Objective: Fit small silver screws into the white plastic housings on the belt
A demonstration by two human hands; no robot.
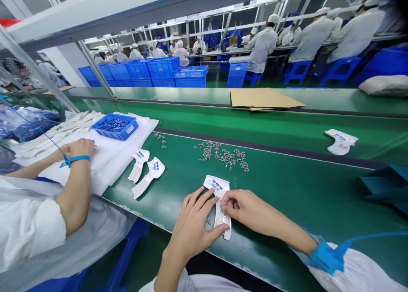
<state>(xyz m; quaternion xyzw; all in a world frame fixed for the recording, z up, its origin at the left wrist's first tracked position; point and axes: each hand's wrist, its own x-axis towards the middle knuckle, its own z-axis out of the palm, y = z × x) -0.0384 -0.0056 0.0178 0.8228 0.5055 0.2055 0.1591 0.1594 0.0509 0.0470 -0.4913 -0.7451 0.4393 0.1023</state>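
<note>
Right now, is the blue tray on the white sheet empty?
Not empty: the blue tray holds many small blue pieces across its floor; depth cannot be told.

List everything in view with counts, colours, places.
Bench: one, green, foreground
Plastic pieces: at least four, white; one centre, two leftward, one far right
Metal bits: many, silver, on the bench
Sheet: one or more, white, left
Tray: one, blue, on the sheet
Small bits: many, blue, inside the tray
Cardboard: at least two, brown, behind the bench
Bundles: several, bluish, far left
Folded thing: one, dark teal, right edge
Bag: one, whitish, far right
Crates: several, blue, background
Stools: several, blue, background
Workers: many, white-clothed, left and background
Frame: one, grey, overhead
Wrist straps: two, blue, left and lower right
Left hand: one, bare, spread on the centre piece
Right hand: one, bare, fingers at that piece
</note>
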